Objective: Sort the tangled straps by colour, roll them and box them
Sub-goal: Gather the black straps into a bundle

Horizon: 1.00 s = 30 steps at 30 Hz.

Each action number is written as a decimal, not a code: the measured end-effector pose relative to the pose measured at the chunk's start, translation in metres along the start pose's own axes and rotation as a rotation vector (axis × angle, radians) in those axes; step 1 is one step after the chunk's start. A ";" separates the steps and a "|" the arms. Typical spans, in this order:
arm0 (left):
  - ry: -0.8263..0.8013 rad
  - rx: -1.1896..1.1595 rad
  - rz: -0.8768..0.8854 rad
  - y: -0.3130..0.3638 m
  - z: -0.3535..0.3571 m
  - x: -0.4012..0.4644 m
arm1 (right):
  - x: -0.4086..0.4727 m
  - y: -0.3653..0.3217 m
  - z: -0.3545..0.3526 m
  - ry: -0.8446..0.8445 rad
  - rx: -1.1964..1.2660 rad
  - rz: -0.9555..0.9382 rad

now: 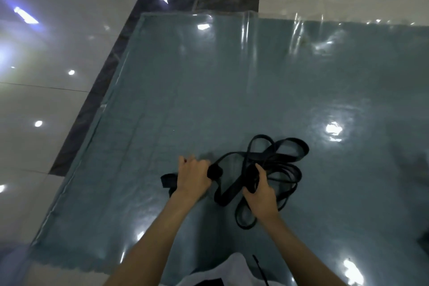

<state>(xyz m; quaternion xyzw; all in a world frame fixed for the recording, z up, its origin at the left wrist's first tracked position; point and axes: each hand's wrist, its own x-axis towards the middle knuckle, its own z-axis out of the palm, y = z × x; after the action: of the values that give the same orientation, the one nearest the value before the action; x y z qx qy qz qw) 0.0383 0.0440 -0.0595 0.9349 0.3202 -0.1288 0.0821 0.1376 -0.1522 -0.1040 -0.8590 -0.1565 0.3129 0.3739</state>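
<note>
Strap: black, tangled loops on the teal sheet, floor-level.
Left hand: grip curled round a rolled end.
Right hand: grip curled round a bunch.
Relation: loose tangle lies just beyond the right hand; roll axis left-right.

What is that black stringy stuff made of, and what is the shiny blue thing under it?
The black straps look like flat woven webbing, matte and floppy: they bend into loose loops and give no glare. The blue sheet looks like cloth under clear plastic film, since it mirrors the lights and wrinkles glossily at its far edge, though that is a guess. Both hands, left and right, hold strap.
</note>
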 end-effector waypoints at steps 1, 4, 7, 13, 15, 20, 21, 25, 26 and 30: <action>0.005 -0.045 0.005 -0.001 0.003 -0.008 | -0.001 -0.008 0.006 0.037 0.049 0.026; 0.011 -0.152 0.009 -0.002 0.013 -0.029 | 0.009 -0.034 0.017 0.156 0.064 0.147; 0.029 -0.198 0.015 -0.002 0.016 -0.045 | 0.020 -0.050 0.018 0.160 -0.090 0.228; 0.034 -0.240 -0.058 0.003 0.016 -0.053 | 0.021 -0.044 0.018 0.176 -0.172 0.235; 0.039 -0.256 -0.064 0.004 0.015 -0.053 | 0.025 -0.043 0.014 0.196 -0.104 0.292; 0.076 -0.289 -0.082 0.002 0.014 -0.052 | 0.027 -0.040 0.005 0.198 0.039 0.343; 0.083 -0.298 -0.084 0.002 0.014 -0.052 | 0.027 -0.041 0.006 0.196 0.053 0.345; 0.077 -0.310 -0.083 0.005 0.013 -0.053 | 0.029 -0.041 0.012 0.209 0.095 0.358; 0.071 -0.311 -0.085 0.006 0.013 -0.054 | 0.029 -0.040 0.012 0.209 0.112 0.364; 0.048 -0.310 -0.100 0.008 0.015 -0.057 | 0.031 -0.036 0.008 0.234 0.157 0.423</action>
<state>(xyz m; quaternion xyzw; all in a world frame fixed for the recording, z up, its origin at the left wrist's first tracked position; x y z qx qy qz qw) -0.0024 0.0011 -0.0570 0.8968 0.3843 -0.0593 0.2110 0.1548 -0.1084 -0.0945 -0.8712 0.0958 0.2937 0.3815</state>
